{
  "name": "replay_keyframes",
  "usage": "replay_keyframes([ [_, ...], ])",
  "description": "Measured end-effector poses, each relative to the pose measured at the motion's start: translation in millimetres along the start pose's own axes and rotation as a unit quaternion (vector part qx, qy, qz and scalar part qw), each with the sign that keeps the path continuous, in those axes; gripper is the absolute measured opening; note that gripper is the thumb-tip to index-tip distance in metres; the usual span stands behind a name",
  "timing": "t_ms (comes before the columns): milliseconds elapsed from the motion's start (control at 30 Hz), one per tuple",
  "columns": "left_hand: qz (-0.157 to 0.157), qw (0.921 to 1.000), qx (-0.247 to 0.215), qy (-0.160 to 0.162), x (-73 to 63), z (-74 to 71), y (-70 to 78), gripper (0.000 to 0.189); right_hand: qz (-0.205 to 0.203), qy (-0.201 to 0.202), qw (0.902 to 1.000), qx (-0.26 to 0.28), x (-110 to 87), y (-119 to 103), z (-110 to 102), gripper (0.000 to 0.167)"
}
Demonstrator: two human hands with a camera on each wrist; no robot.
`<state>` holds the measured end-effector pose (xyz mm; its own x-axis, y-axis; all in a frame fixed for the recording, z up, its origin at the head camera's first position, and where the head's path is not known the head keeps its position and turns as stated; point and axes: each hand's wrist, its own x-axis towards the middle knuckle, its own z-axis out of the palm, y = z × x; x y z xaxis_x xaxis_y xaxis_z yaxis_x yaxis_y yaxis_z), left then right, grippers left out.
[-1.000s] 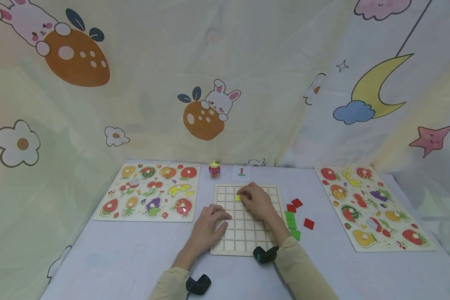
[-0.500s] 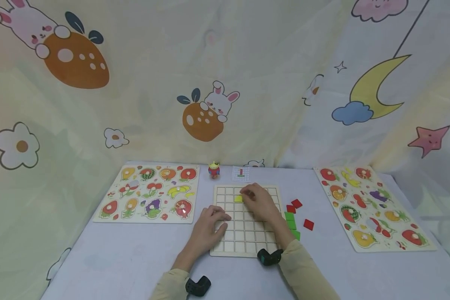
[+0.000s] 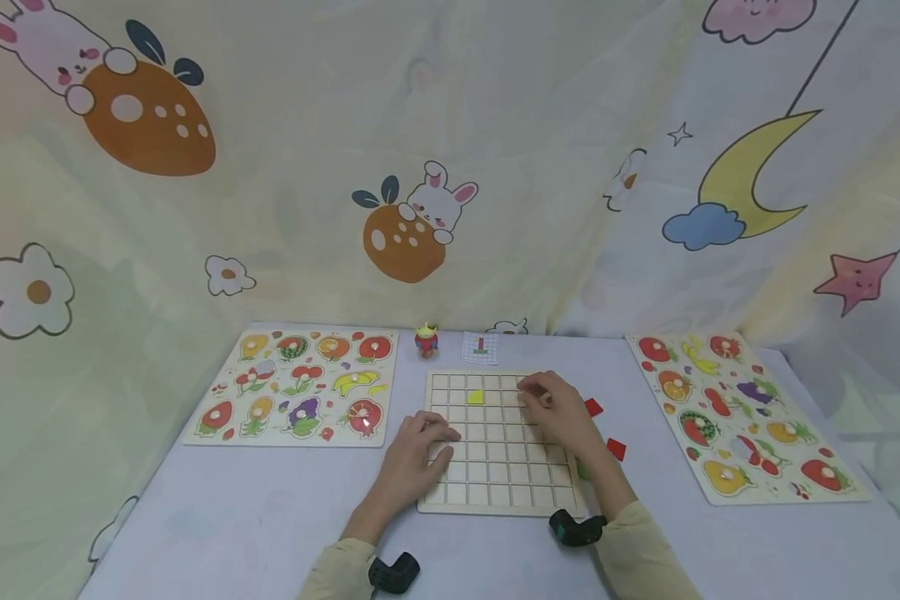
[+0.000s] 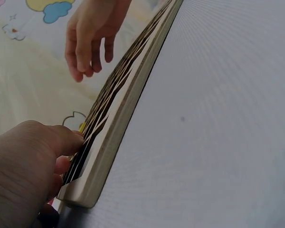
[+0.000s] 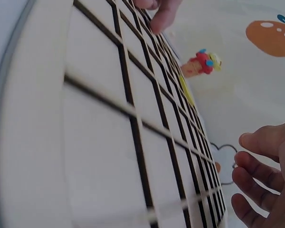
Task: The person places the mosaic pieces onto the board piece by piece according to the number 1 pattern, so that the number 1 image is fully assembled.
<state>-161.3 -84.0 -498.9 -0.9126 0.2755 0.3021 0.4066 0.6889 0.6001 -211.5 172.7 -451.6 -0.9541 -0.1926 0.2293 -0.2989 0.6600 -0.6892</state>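
A pale wooden grid board (image 3: 487, 510) lies in the middle of the table, with one yellow square tile (image 3: 476, 397) in a cell of its upper part. My left hand (image 3: 414, 458) rests on the board's left side, thumb and fingers loosely bent on the edge. Above the upper right of the board hovers my right hand (image 3: 562, 412); in the right wrist view its fingers (image 5: 256, 187) are loosely bent with nothing between them. Past the right forearm lie a red tile (image 3: 593, 407) and another red tile (image 3: 616, 449). Green tiles are mostly hidden behind that arm.
A small card with a grid pattern (image 3: 481, 348) and a toy figure (image 3: 426, 341) stand behind the board. Fruit puzzle boards lie on the left (image 3: 292, 383) and the right (image 3: 746, 417). A printed cloth hangs behind the table.
My right hand has drawn away from the yellow tile, moving right across the board. The tile now shows fully in its cell. The left hand stays at the board's edge.
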Motion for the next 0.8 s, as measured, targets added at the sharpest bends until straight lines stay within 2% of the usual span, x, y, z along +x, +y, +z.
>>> replay_keyframes([
  [133, 0.003, 1.0000, 0.002, 0.004, 0.3, -0.4, 0.6, 0.018, -0.003, 0.008, 0.9999, -0.007, -8.5, 9, -12, 0.018],
  [367, 0.001, 1.0000, 0.000, 0.001, 0.2, 0.5, 0.9, 0.018, 0.037, 0.017, 0.9979, -0.050, -24.3, 22, -26, 0.018],
  [667, -0.003, 1.0000, 0.002, 0.002, 0.1, -0.5, 0.6, 0.018, 0.074, 0.021, 0.9939, -0.080, -45.9, 34, -41, 0.018],
  [800, 0.000, 1.0000, -0.001, 0.001, -0.1, -0.6, 1.6, 0.018, 0.075, 0.018, 0.9933, -0.087, -58.6, 41, -48, 0.019],
])
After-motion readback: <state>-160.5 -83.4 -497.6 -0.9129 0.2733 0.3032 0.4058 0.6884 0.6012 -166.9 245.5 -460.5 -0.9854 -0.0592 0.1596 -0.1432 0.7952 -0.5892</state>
